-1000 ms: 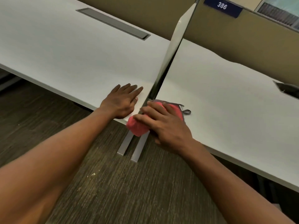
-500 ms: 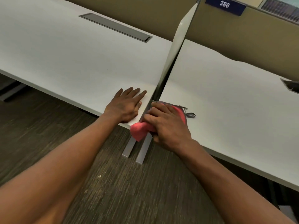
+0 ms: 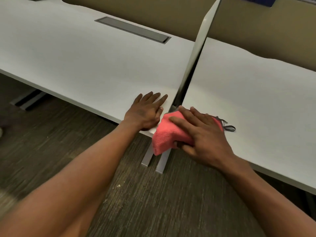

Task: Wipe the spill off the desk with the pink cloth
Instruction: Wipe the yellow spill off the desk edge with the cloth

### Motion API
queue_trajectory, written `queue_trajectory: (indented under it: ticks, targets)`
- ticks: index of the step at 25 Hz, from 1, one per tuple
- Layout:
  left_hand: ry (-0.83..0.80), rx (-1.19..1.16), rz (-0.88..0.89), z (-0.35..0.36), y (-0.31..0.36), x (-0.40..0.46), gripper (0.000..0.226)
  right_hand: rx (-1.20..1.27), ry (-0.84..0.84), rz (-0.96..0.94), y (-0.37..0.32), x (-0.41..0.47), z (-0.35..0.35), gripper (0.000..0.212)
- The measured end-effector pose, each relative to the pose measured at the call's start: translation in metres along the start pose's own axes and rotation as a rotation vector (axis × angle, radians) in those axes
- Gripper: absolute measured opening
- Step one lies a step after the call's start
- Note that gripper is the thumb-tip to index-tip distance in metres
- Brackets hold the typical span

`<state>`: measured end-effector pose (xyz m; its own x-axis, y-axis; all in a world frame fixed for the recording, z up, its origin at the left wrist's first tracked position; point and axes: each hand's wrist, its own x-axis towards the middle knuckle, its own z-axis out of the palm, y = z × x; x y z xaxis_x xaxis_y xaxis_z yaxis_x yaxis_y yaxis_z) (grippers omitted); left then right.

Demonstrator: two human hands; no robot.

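We see the pink cloth [image 3: 164, 135] bunched into a thick fuzzy wad with a grey stitched edge, lying at the near corner of the right desk [image 3: 256, 86] and drooping past its edge. Our right hand [image 3: 203, 134] grips it, thumb tucked underneath. Our left hand [image 3: 145, 112] lies flat, fingers straight, on the left desk [image 3: 77, 62].

The blue sign [image 3: 256, 0] on the partition is cut off; its white characters are unreadable.

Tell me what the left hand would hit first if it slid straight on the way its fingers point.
Probably the upright divider panel: the left hand lies flat on the left desk, fingers pointing up and right toward the panel's near end. Depth is unclear.
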<state>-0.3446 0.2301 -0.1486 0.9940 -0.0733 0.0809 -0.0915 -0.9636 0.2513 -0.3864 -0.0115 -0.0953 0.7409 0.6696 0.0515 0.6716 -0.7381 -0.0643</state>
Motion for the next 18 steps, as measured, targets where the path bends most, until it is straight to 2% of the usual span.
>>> queue_trajectory:
  ticks: [3,6,9,11,13,15,18]
  targets:
    - [0.013,0.020,0.006,0.000,0.002,0.002,0.058,-0.043,-0.012,0.014,-0.007,0.007,-0.004,0.086]
    - [0.007,0.018,-0.003,-0.003,0.003,0.001,0.058,-0.122,0.020,-0.009,-0.025,0.012,-0.001,0.065]
    - [0.005,0.023,-0.007,-0.001,0.005,-0.001,0.057,-0.258,0.189,-0.039,-0.042,0.015,0.014,0.036]
    - [0.001,0.021,-0.004,-0.002,0.003,0.001,0.057,-0.267,0.271,-0.053,-0.046,0.014,0.020,0.033]
    - [-0.001,0.014,-0.011,-0.001,0.002,-0.001,0.058,-0.263,0.278,-0.082,-0.039,0.004,0.024,0.040]
    - [0.007,0.022,-0.007,0.000,0.002,0.000,0.058,-0.288,0.255,-0.090,-0.023,-0.012,0.027,0.059]
    - [0.013,0.020,0.001,0.001,0.000,0.002,0.058,-0.311,0.119,-0.037,-0.005,-0.022,0.020,0.092]
